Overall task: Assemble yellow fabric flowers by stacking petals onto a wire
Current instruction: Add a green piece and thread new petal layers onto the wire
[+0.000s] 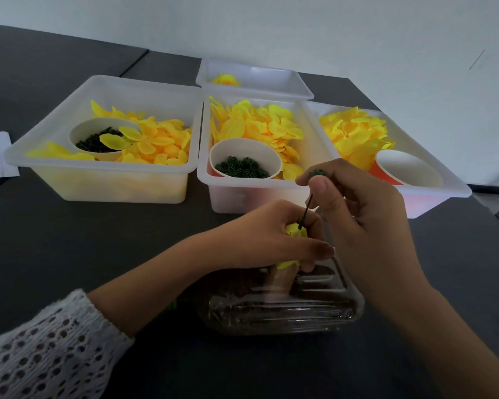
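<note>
My left hand [274, 234] curls around a small stack of yellow petals [296, 230] just above the dark table. A thin dark wire [305, 212] rises out of the petals toward my right hand [357, 214]. My right thumb and fingertips pinch a small dark green ring piece [317, 173] at the wire's upper end. Most of the petal stack is hidden inside my left fingers.
Three white bins of yellow petals stand behind my hands: left [55, 139], middle [205, 156], right [444, 180]. Paper cups [244, 148] in them hold green pieces. A fourth bin [294, 82] sits at the back. A clear plastic container [280, 315] lies under my hands.
</note>
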A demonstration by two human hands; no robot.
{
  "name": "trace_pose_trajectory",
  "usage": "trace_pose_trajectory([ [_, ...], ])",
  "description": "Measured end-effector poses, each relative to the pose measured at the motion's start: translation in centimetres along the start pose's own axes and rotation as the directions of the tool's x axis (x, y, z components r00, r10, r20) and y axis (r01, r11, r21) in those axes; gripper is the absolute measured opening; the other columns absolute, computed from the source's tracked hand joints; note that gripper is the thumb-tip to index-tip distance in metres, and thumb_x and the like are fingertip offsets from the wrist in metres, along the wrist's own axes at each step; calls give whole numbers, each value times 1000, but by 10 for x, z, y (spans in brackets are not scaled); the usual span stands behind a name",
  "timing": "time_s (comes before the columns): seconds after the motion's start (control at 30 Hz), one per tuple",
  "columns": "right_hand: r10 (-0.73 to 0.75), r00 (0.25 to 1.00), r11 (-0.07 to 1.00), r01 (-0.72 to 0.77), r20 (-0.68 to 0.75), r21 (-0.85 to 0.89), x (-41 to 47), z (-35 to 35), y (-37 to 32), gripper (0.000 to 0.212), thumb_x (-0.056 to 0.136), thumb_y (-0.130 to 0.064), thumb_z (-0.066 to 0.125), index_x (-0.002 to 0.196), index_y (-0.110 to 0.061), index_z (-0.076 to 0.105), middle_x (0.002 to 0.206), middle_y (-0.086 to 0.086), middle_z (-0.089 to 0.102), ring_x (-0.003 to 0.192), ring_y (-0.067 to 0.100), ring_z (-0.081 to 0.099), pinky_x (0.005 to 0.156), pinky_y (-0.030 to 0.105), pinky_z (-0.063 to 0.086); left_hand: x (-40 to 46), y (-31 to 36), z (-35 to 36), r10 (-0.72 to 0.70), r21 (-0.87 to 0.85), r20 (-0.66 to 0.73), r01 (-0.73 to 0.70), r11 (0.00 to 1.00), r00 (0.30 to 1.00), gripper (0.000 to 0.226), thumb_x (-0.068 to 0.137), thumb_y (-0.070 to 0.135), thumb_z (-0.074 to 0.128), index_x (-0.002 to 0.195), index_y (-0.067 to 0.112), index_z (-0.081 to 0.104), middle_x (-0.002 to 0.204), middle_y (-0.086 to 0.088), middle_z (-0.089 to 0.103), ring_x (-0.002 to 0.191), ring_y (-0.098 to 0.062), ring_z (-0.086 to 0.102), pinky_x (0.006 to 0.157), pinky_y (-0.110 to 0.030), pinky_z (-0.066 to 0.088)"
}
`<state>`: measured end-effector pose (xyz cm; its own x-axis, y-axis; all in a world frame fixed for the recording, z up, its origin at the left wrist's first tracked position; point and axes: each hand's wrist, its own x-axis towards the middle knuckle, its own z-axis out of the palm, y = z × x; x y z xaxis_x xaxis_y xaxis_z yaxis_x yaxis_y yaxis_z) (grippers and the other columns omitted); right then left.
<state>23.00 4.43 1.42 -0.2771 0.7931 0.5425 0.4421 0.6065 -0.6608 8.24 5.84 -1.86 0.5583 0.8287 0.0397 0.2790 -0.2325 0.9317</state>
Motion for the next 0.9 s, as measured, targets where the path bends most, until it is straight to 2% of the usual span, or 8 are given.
trace_pose_trajectory([
  [0.23,25,1000,999,-24,12,-35,-5,1,3,26,91,-42,46,94,-26,67,75,-10,63,70,17,62,60,37,50,2,-4,0,37,-27,-14,-38,999,999,19,90,18,68,95,-1,68,89,-15,72,87,-26,68,83,-29,53],
  [0.33,26,999,998,-25,20,-65,-8,1,5,26,90,-44,47,96,-27,66,77,-12,63,72,14,61,62,34,49,1,-5,0,48,-40,-16,-49,998,999,18,90,16,68,95,-1,66,87,-15,71,84,-25,68,78,-22,52],
  [0.47,28,997,995,-22,65,-96,-11,0,8,22,90,-39,55,104,-29,68,92,-10,61,82,10,58,66,15,44,1,-5,1,72,-64,-30,-74,995,997,10,88,9,67,94,1,66,88,-17,70,82,-21,68,73,-18,52],
  [0.57,37,997,997,-32,66,-72,-10,-3,7,31,84,-44,60,113,-36,64,96,-12,59,85,13,57,70,18,44,0,-3,0,76,-61,-21,-78,995,997,8,88,8,67,83,15,67,81,-8,69,77,-19,67,69,-17,49],
  [0.63,22,998,999,-23,62,28,-6,-5,4,19,84,-40,61,102,-33,65,86,-8,61,78,17,57,68,25,46,0,-4,-1,58,-47,-29,-59,997,998,8,88,16,69,88,8,68,86,-8,71,82,-19,68,71,-20,51],
  [0.7,18,997,993,-27,81,112,0,-6,2,8,84,-29,65,81,-21,64,75,1,61,72,24,56,65,38,48,-1,-5,0,47,-21,-50,-48,999,998,26,87,25,72,102,4,67,96,-8,72,92,-18,68,81,-25,53],
  [0.8,42,989,986,-63,139,151,7,-6,3,20,84,-21,67,68,-13,58,68,9,59,66,27,55,61,42,48,-2,-4,-1,18,7,-39,-18,1000,999,32,83,27,76,108,9,67,103,-2,71,97,-13,66,87,-30,51],
  [0.9,89,970,980,-126,224,152,6,-8,7,23,86,-14,70,68,-5,60,65,12,61,63,29,56,59,45,48,-3,-2,-3,14,5,31,-14,1000,999,24,84,16,76,103,5,67,101,-9,71,97,-22,67,89,-41,54],
])
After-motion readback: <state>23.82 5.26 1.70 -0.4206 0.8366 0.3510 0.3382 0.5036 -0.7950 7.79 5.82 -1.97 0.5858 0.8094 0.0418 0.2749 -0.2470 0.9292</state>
